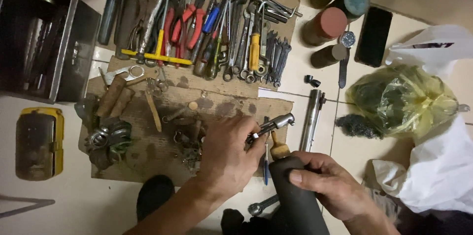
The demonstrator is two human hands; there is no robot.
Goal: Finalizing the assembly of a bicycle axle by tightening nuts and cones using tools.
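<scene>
We grip the black rubber tube [295, 195] low over the tiled floor, right hand [330, 185] wrapped shut around it, left hand [229, 153] pinching a small ratchet wrench [272, 125]. It may slip onto the parts-strewn cardboard [162, 141].

Pale tiled floor [64, 210] under dim light, worn cardboard [148, 151] at centre, a dark metal box [74, 52] at ten o'clock, plastic bags [438, 166] at four o'clock.
</scene>
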